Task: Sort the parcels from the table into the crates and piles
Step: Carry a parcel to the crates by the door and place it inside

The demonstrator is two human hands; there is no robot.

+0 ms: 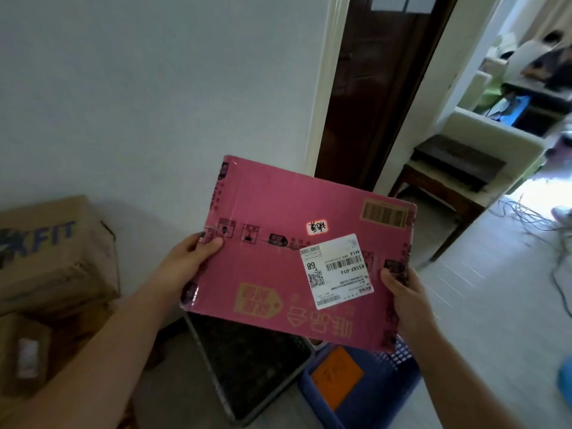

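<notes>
1. Pink cardboard parcel (297, 252) is held in mid-air, flat face up and slightly tilted, in front of a white wall (154, 88) and above the crates on the floor
2. Grip on the left side: left hand (188, 261) clamps the parcel's left edge, thumb pressed on the top face, other fingers under the box and hidden
3. Grip on the right side: right hand (405, 301) holds the near right corner, thumb on top, fingers wrapped under the edge
4. White shipping label (335, 270) is stuck on the top face, right of centre, with barcode and QR code; print runs upside down to the camera, "68" and "M14" legible
5. Brown barcode sticker (383, 215) sits at the far right corner of the same face
6. Blue crate (371, 385) is on the floor directly under the parcel's near right corner, partly covered by it; orange tag (337, 377) on it, writing too blurred to read
7. Dark bin (250, 363) with a grey rim is just left of the blue crate; cannot tell if they touch
8. Brown cardboard box (52, 252) with blue "FIT" lettering stands at left by the wall, with a smaller box (24, 354) low in front of it
9. Dark wooden door (371, 88) is behind the parcel, a wooden stool (448, 174) to its right, cables (532, 218) on the pale floor
</notes>
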